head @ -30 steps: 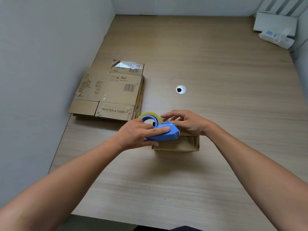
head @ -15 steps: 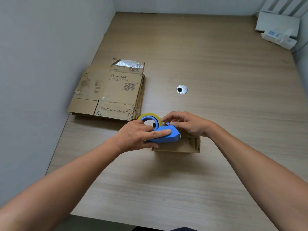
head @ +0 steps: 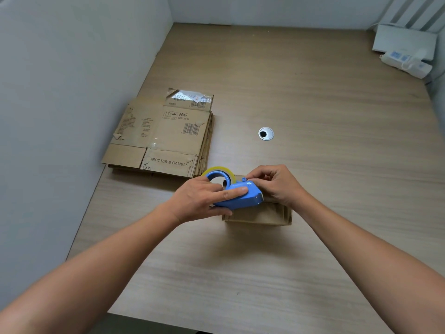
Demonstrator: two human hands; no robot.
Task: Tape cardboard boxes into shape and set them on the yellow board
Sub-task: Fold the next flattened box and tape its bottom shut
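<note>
A small cardboard box [head: 258, 214] stands on the wooden table in front of me. On top of it I hold a blue tape dispenser [head: 243, 197] with a yellow-edged roll of clear tape. My left hand [head: 201, 201] grips the dispenser body, index finger along its side. My right hand [head: 277, 186] sits at the dispenser's front end with fingers curled and pinching there; what they pinch is too small to tell. A stack of flattened cardboard boxes [head: 163, 136] lies at the left, by the wall. No yellow board is in view.
A grey wall runs along the table's left side. A round metal cable grommet [head: 266, 133] sits in the table [head: 313, 97] beyond the box. A white power strip [head: 405, 62] and a white flat device [head: 404, 41] lie at the far right corner.
Both hands stay at the dispenser on the box. My right fingers have curled in tighter at the dispenser's front end.
</note>
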